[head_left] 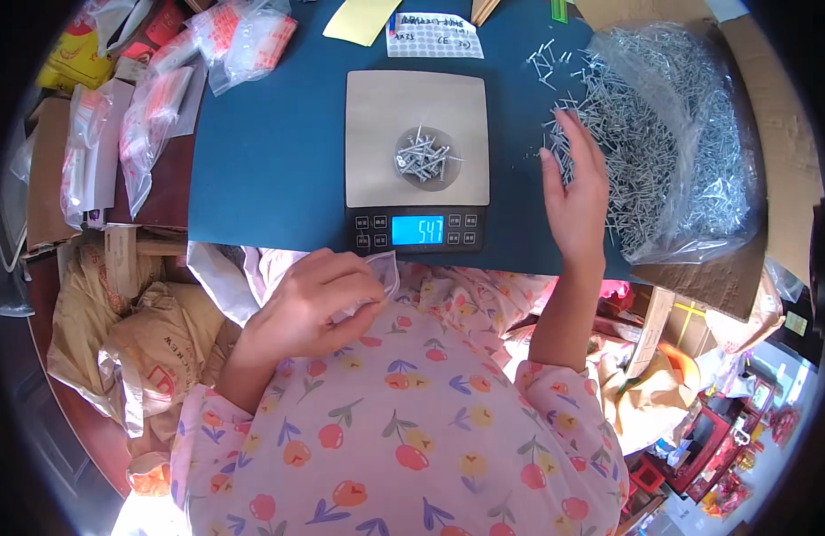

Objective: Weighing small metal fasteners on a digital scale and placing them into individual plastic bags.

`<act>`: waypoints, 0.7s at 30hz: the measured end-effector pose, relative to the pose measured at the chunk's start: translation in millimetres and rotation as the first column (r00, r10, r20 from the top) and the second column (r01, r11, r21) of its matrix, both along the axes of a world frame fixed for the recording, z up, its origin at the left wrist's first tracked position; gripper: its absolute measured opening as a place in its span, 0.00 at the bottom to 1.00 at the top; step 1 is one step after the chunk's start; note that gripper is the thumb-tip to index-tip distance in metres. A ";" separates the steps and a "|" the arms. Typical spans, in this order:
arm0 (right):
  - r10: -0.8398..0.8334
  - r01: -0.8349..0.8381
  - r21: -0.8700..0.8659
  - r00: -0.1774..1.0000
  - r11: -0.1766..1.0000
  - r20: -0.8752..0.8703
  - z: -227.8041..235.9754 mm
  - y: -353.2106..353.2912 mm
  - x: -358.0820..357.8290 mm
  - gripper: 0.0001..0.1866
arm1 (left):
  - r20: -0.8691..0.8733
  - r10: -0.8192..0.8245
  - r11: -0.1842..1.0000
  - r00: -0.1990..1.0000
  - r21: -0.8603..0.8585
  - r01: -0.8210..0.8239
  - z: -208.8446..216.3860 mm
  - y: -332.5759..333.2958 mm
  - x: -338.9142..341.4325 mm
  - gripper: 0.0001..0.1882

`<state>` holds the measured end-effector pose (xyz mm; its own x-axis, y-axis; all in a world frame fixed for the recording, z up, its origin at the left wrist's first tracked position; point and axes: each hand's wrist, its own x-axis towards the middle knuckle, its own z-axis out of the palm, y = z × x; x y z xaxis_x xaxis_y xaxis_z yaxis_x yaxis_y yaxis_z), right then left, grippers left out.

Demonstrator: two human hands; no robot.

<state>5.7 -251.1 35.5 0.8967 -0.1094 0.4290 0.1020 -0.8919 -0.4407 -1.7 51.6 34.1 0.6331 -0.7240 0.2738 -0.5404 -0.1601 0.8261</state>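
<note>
A digital scale (363, 134) with a lit blue display lies in front of me. On its plate sits a small round clear dish (450, 177) holding a little heap of screws (423, 157). My left hand (319, 299) is closed, fingers curled round a small clear plastic bag (387, 271) just below the scale's front edge. My right hand (578, 188) rests at the left edge of a large pile of silver screws (645, 134), thumb and fingers apart. Whether any screw touches its fingertips is hard to make out.
The pile spills from a clear plastic bag (698, 134) in an opened cardboard box (787, 152). A few loose screws (545, 64) lie beyond my right hand. Behind the scale are a dotted label sheet (435, 45) and yellow paper (357, 20). Packed plastic bags (154, 112) crowd the left.
</note>
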 end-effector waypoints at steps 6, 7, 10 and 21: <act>0.850 -0.476 0.758 0.491 0.445 -0.191 22.1 53.7 -23.8 0.20 | 0.008 -0.175 0.980 0.985 -0.091 0.175 -9.3 -7.3 5.5 0.09; 0.881 -0.550 0.724 0.440 0.418 -0.174 22.8 64.5 -26.9 0.18 | 0.012 -0.175 0.980 0.985 -0.091 0.175 -6.6 -8.5 6.5 0.09; 0.854 -0.620 0.596 0.443 0.511 -0.271 29.3 73.4 -31.9 0.15 | 0.074 -0.261 0.953 0.962 -0.140 0.269 -3.2 -7.8 7.9 0.08; 0.808 -0.766 0.267 0.522 0.585 -0.274 30.2 86.2 -31.4 0.14 | -0.666 -0.103 0.995 0.739 -0.070 0.075 -10.2 -6.5 5.0 0.32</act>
<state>-25.7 -164.8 65.7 0.7129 0.6906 0.1215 0.5703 -0.4703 -0.6734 3.3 45.1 23.8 0.5966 -0.7849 -0.1672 0.1412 -0.1024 0.9847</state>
